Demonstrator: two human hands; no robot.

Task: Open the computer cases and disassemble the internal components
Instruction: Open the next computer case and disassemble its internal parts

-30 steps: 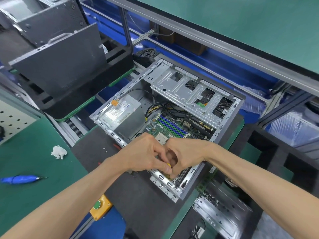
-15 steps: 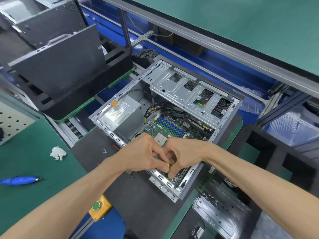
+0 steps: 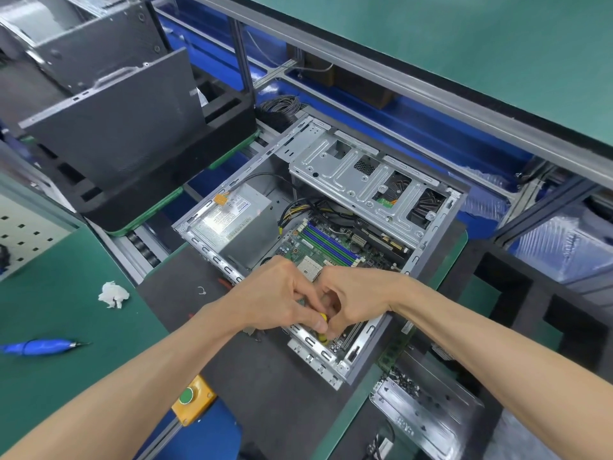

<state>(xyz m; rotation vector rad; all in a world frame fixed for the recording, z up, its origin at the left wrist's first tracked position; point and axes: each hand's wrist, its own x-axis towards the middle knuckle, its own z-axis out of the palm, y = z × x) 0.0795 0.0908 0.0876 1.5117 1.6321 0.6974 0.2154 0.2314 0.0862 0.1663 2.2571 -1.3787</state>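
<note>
Left hand (image 3: pixel 275 293) and right hand (image 3: pixel 356 298) together, fingers (image 3: pixel 320 323) curled, pinching a small yellow part (image 3: pixel 322 317). Just beyond the fingers, motherboard (image 3: pixel 326 244) inside the open computer case (image 3: pixel 318 351).

The tabletop (image 3: pixel 59 293) is dark green. On it lie a crumpled white tissue (image 3: pixel 113 294) and a bright blue pen-shaped tool (image 3: pixel 39 346) with a dark metal tip. A charcoal-black mat (image 3: pixel 265 386) carries the computer case (image 3: pixel 431 260), whose frame is bare silver-grey metal. Inside, the circuit board (image 3: pixel 318 247) is green with blue and purple slot strips, and the power supply (image 3: pixel 242 227) is grey with a white printed label and an orange connector. The drive cage (image 3: pixel 351 180) is shiny silver. A small yellow part (image 3: pixel 322 316) shows between the fingers (image 3: pixel 318 322). The button box (image 3: pixel 194 400) is yellow with a green button. The side panel (image 3: pixel 116 121) is dark grey.
</note>
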